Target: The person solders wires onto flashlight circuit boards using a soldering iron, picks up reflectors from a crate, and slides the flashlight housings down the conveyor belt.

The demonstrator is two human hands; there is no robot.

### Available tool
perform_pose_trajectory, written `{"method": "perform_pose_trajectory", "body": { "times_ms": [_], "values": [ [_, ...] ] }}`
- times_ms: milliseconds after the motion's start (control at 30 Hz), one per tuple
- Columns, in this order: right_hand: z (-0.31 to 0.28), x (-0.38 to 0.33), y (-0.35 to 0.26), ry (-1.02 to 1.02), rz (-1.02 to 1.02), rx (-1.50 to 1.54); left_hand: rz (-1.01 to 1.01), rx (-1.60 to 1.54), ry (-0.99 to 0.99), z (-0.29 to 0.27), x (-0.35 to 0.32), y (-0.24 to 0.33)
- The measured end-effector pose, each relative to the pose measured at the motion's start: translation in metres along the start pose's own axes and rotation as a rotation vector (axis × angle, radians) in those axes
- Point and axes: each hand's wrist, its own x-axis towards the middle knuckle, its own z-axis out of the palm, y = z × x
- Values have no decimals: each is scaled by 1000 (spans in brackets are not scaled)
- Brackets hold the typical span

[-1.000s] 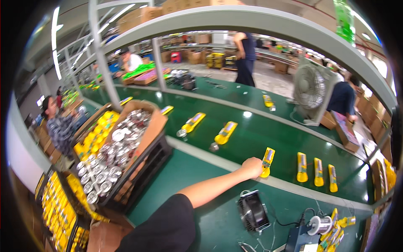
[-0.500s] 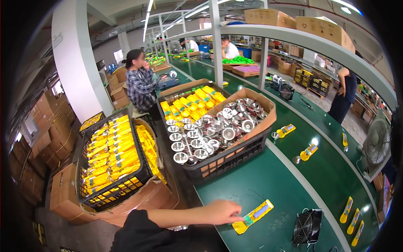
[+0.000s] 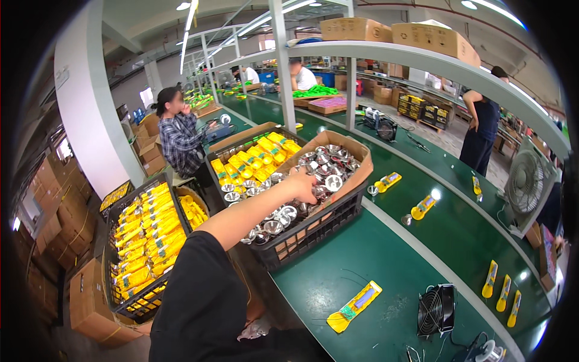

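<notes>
My left hand (image 3: 303, 186) reaches into a pile of shiny metal reflector cups (image 3: 333, 183) in the open cardboard box. Its fingers curl downward among the cups; the fingertips and anything between them are hidden. My right hand is out of view. On the green table below lies a yellow plastic housing (image 3: 339, 323) with a green circuit board, a purple-grey block and thin loose wires. Beside the cups, in the same black crate (image 3: 313, 232), several yellow housings (image 3: 256, 159) stand packed in rows.
Another black crate (image 3: 143, 309) of yellow housings stands at left on cardboard boxes. A small black fan (image 3: 436, 309) sits on the green table (image 3: 386, 256), near a wire spool (image 3: 491, 352). Yellow pieces lie on the belt. A grey frame (image 3: 282, 72) rises ahead. A person (image 3: 181, 136) sits beyond the crates.
My left hand has left the yellow housing on the table and moved up and away into the reflector cups. The housing stays on the table. The view has shifted slightly.
</notes>
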Motion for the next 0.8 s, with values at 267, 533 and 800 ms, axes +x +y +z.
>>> {"method": "perform_pose_trajectory", "body": {
  "times_ms": [267, 533, 800],
  "values": [
    [-4, 4, 7, -24, 7, 155, -48, -224, 278, 6, -2, 1],
    [-14, 6, 19, -55, -22, 147, 50, -518, 783, -51, -44, -3],
    [-7, 3, 12, -34, -37, 113, 309, -687, 721, -45, -105, 100]
  ]
}}
